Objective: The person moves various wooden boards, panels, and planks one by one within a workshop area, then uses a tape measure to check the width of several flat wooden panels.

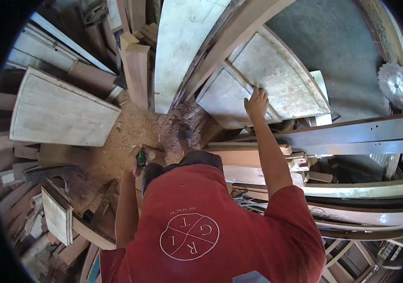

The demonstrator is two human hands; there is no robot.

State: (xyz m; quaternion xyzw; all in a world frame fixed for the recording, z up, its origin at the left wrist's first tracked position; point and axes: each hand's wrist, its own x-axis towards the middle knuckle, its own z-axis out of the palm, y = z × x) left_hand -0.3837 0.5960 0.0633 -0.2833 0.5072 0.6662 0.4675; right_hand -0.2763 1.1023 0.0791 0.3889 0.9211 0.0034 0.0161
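My right hand (pixel 257 102) reaches forward and lies on a dusty, whitish wooden panel (pixel 277 70) with raised strips, which leans among other boards. Its fingers are stretched along the panel near the middle strip, with the thumb apart. Down by my left leg, my left hand (pixel 135 170) is closed round a small green-and-black object (pixel 140 158). What kind of object that is cannot be made out, and the fingers hide part of it.
A pale panel (pixel 64 108) leans at the left. Ahead stand a long whitish board (pixel 185 42) and a wooden post (pixel 138 70). Stacked timber (pixel 244 157) lies right of my legs. A round saw blade (pixel 395 85) is at far right. Sawdust covers the floor (pixel 121 141).
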